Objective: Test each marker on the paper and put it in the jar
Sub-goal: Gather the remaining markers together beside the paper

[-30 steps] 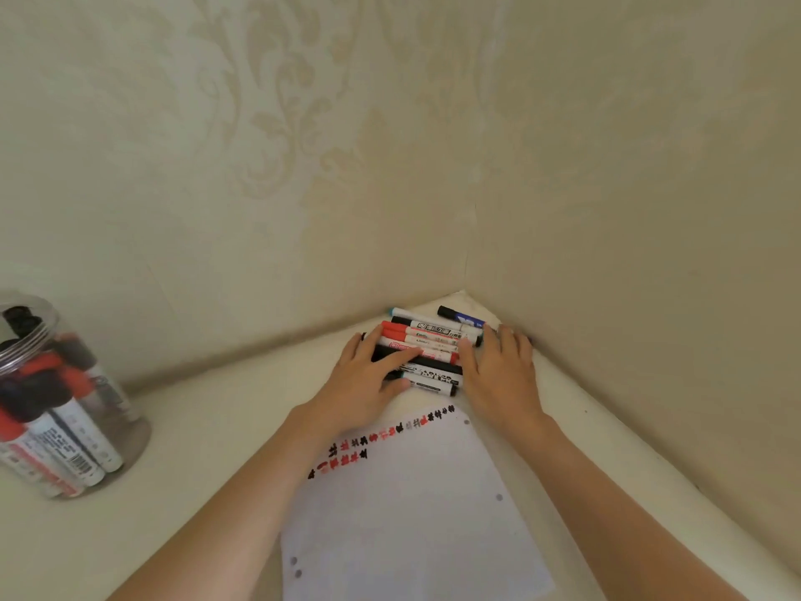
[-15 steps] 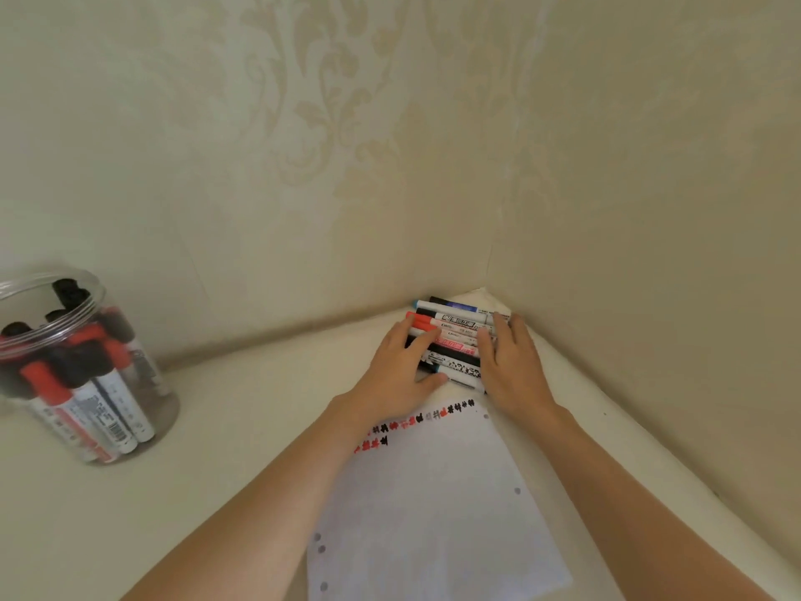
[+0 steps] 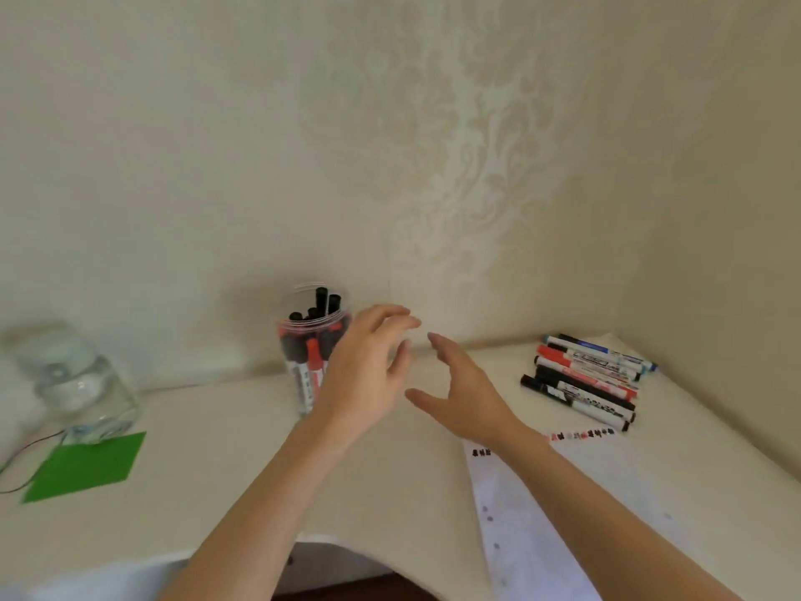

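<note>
Patterned cream wallpaper is seen behind a pale desk point(image 3: 216, 448) that is fitted into a corner. At the far middle, a clear jar point(image 3: 313, 340) is stood upright against the wall, already loaded with red- and black-capped markers, presumably those that have been tested. To the right, in the corner, a tidy row of markers point(image 3: 585, 379) is laid flat side by side, apparently squared up so that none can roll. Just near of that row, the paper point(image 3: 563, 514) is spread, with a line of red and black test marks along its far edge.

Both hands are held above the desk with nothing grasped: the left hand point(image 3: 368, 366) is raised just in front of the jar with fingers loosely spread, and the right hand point(image 3: 463, 396) is opened beside it, thumb apart. At the far left, a glass container point(image 3: 78, 383) and a green card point(image 3: 86, 466) are left lying.
</note>
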The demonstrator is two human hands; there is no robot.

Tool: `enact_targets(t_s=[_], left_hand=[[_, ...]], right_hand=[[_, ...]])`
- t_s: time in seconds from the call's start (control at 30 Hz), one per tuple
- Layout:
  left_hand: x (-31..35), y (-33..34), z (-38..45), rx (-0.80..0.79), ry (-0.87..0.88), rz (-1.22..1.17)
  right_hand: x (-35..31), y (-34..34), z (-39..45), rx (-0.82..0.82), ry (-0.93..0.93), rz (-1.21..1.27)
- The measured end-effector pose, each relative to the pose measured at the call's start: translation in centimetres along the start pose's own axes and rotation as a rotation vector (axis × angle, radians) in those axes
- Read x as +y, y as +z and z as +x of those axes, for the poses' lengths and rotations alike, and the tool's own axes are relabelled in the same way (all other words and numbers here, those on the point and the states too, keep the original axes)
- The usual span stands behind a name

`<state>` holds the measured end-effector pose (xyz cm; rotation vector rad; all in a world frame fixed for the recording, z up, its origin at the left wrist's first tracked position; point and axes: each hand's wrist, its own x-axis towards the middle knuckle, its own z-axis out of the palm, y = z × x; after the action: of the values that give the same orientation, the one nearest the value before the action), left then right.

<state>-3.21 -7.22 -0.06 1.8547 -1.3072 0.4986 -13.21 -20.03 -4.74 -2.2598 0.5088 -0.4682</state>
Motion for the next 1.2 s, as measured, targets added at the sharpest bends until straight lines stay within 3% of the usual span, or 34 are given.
enact_targets(t_s=[0.1, 0.17, 0.27, 0.43, 0.7, 0.87, 1.03, 1.1, 1.2], left_hand=[[-2.4, -6.2, 0.3, 0.108, -0.036, 0.074], [-4.6, -9.1, 0.2, 0.079, -0.117, 0.138], [-7.2, -11.4, -0.3, -0.092, -0.231, 0.122], [-6.5, -11.5, 1.3, -0.254, -0.197, 0.051], [-5.1, -9.6, 3.7, -0.622, -0.058, 0.102], [-4.7, -8.7, 4.4, -0.648, -0.078, 0.318], [-4.6, -9.7, 4.5, -0.455, -0.075, 0.121], [-4.8, -9.9, 3.6, -0.474, 0.000, 0.056], [-5.4, -9.9, 1.8, -0.422, 0.119, 0.163]], right_hand=[[-4.1, 4.2, 1.0, -0.070, 0.003, 0.116], [-6.2, 6.3, 1.9, -0.078, 0.014, 0.216], [-8.1, 8.5, 4.0, 0.009, -0.047, 0.330], [-8.6, 9.5, 5.8, 0.069, -0.084, 0.426], [-5.8, 4.7, 4.0, -0.115, -0.111, 0.363], [-5.2, 4.5, 3.4, -0.096, -0.127, 0.376], [-5.1, 4.5, 3.3, -0.111, -0.155, 0.393], [-4.9, 4.6, 3.4, -0.113, -0.155, 0.401], [-4.8, 4.7, 3.3, -0.119, -0.147, 0.418]])
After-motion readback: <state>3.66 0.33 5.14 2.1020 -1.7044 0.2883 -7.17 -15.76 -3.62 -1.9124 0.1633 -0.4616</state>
